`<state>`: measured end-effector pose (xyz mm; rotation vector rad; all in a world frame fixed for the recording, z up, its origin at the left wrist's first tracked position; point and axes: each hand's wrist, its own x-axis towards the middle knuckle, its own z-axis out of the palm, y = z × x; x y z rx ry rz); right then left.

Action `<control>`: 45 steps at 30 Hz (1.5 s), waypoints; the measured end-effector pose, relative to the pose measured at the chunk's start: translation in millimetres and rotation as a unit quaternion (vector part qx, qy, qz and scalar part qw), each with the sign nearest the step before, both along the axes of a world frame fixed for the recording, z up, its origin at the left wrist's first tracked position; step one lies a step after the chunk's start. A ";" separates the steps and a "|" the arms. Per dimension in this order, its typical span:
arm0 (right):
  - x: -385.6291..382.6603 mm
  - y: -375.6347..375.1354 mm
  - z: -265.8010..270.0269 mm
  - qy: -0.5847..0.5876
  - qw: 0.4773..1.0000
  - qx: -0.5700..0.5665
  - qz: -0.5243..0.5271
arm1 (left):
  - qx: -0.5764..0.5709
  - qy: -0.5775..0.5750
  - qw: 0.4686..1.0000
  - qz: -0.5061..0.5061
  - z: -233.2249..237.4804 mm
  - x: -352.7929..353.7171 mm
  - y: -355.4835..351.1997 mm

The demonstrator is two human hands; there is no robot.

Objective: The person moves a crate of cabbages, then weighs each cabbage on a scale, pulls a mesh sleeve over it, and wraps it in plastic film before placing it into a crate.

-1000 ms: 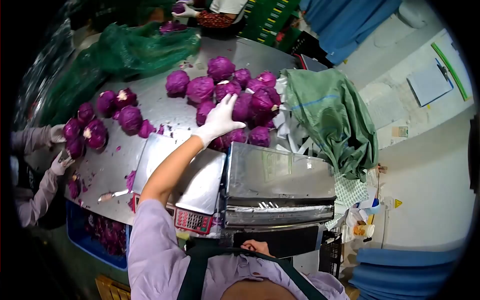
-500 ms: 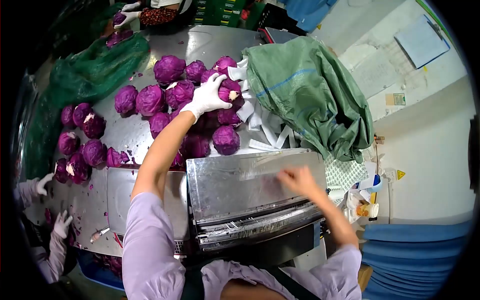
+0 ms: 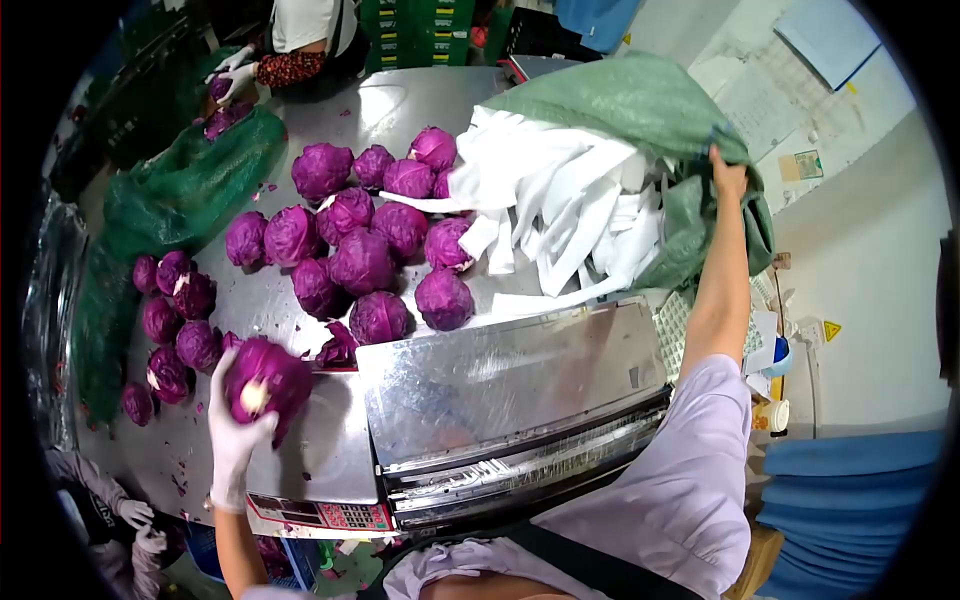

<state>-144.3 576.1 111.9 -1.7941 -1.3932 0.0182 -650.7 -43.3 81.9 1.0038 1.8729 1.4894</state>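
My left hand [image 3: 238, 442], in a white glove, is closed around a red cabbage [image 3: 272, 385] whose pale cut stem faces me. It holds the cabbage over the left part of the metal plate of a scale [image 3: 318, 440]. My bare right hand [image 3: 730, 178] grips the edge of a green woven sack [image 3: 640, 95] at the far right and holds it drawn back. Beneath the sack, a heap of white strips [image 3: 570, 190] lies exposed. More red cabbages [image 3: 362, 262] stand on the metal table just left of the strips.
In front of me is a flat metal-topped machine [image 3: 510, 385] with wrapping film at its near edge. Green netting [image 3: 175, 195] lies along the table's left side, near another group of cabbages [image 3: 198, 345]. Other people's gloved hands [image 3: 140, 525] show at lower left and upper left.
My left hand has brought a cabbage from the pile toward me and left, over the scale. My right hand has moved from above the machine to the sack and pulled it back, uncovering the strips.
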 end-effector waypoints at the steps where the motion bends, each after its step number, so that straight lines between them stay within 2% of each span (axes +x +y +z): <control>1: 14.0 8.3 -20.0 -0.021 0.998 -0.035 -0.038 | 0.002 -0.010 1.000 0.022 0.9 5.3 -20.0; 2: 17.7 8.3 -34.4 -0.019 0.993 -0.103 -0.051 | -0.011 0.017 0.999 0.048 -4.9 8.4 -40.2; 4: 6.2 -9.4 -60.3 -0.127 0.970 -0.208 0.025 | -0.036 0.043 0.994 0.098 -17.3 11.7 -77.1; 6: -32.0 -34.9 -64.4 -0.277 0.900 -0.311 0.132 | -0.034 0.040 0.990 0.130 -22.7 25.7 -90.2; 7: -59.7 -58.9 -60.6 -0.320 0.896 -0.271 0.148 | -0.028 0.050 0.988 0.142 -27.8 32.8 -93.7; 9: -104.5 -71.7 -64.1 -0.466 0.832 -0.191 0.231 | -0.022 0.022 0.988 0.151 -32.7 47.2 -91.8; 11: -153.4 -93.7 -65.5 -0.503 0.786 -0.105 0.345 | -0.031 0.030 0.986 0.158 -41.4 55.3 -89.6; 12: -177.0 -116.3 -57.3 -0.501 0.753 -0.109 0.413 | -0.025 0.013 0.987 0.157 -43.9 59.7 -87.3; 13: -188.7 -115.7 -67.3 -0.497 0.748 -0.098 0.429 | -0.019 -0.003 0.988 0.154 -44.6 62.0 -85.5; 14: -197.9 -111.0 -83.6 -0.451 0.715 0.099 0.525 | -0.022 -0.002 0.989 0.144 -42.4 61.9 -86.6; 15: -205.6 -104.1 -97.9 -0.380 0.649 0.290 0.593 | -0.013 -0.019 0.990 0.140 -44.7 62.3 -87.3; 16: -212.4 -97.1 -105.1 -0.414 0.629 0.332 0.567 | -0.016 -0.009 0.991 0.129 -48.9 59.4 -90.9; 17: -215.3 -90.9 -110.8 -0.408 0.623 0.340 0.575 | -0.019 0.000 0.993 0.118 -50.3 56.4 -94.9; 19: -213.9 -83.6 -125.0 -0.530 0.690 0.133 0.474 | -0.043 0.022 0.991 0.125 -43.1 56.2 -98.2; 21: -211.5 -68.0 -135.7 -0.522 0.724 0.085 0.442 | -0.047 0.027 0.991 0.123 -46.3 54.6 -103.6; 22: -206.8 -51.4 -144.5 -0.517 0.724 0.100 0.445 | -0.102 0.125 0.981 0.110 -44.9 55.0 -105.8; 24: -210.4 -60.1 -142.5 -0.510 0.717 0.122 0.459 | -0.144 0.179 0.964 0.132 -43.6 61.7 -107.8; 26: -215.3 -110.2 -88.8 -0.462 0.737 0.172 0.463 | -0.160 0.211 0.951 0.160 -49.0 62.8 -108.8; 27: -219.6 -140.8 -56.3 -0.463 0.731 0.181 0.467 | -0.131 0.180 0.961 0.163 -50.6 63.7 -108.8; 29: -228.5 -209.8 12.7 -0.330 0.715 0.361 0.500 | -0.114 0.155 0.965 0.176 -52.6 64.1 -107.8; 31: -225.8 -258.3 63.7 -0.193 0.698 0.380 0.575 | -0.120 0.183 0.957 0.189 -43.0 70.7 -105.5; 33: -226.9 -306.0 92.9 -0.019 0.717 0.375 0.587 | -0.131 0.243 0.936 0.219 -49.1 71.3 -102.8; 34: -226.5 -341.3 105.0 0.150 0.740 0.248 0.607 | -0.128 0.272 0.920 0.249 -45.1 77.7 -100.4; 35: -227.9 -363.6 111.6 0.257 0.697 0.227 0.630 | -0.125 0.303 0.903 0.279 -38.9 85.8 -95.3; 36: -227.8 -379.0 110.5 0.296 0.676 0.187 0.648 | -0.110 0.335 0.899 0.260 -4.1 107.5 -92.3; 37: -227.1 -394.6 108.6 0.333 0.653 0.148 0.664 | -0.003 0.409 0.874 0.263 -18.3 109.9 -87.7; 38: -229.8 -420.8 101.9 0.385 0.615 0.069 0.684 | 0.080 0.347 0.905 0.234 -13.3 121.7 -83.8; 39: -231.4 -439.6 85.1 0.368 0.598 -0.017 0.712 | 0.143 0.294 0.924 0.199 -6.1 133.7 -82.8; 40: -235.4 -460.6 62.3 0.301 0.616 -0.069 0.725 | 0.206 0.114 0.957 0.170 5.4 151.3 -80.2; 41: -236.5 -496.6 51.5 0.299 0.592 -0.128 0.737 | 0.224 -0.056 0.969 0.085 13.5 162.8 -81.4; 42: -234.8 -513.0 35.2 0.196 0.598 -0.177 0.757 | 0.241 -0.192 0.951 0.012 26.0 177.0 -85.2; 43: -235.7 -526.0 17.1 0.153 0.581 -0.171 0.781 | 0.190 -0.163 0.968 0.012 24.3 189.0 -85.4; 45: -237.1 -542.0 13.0 0.161 0.564 -0.163 0.793 | 0.124 -0.084 0.985 0.088 18.8 206.5 -91.3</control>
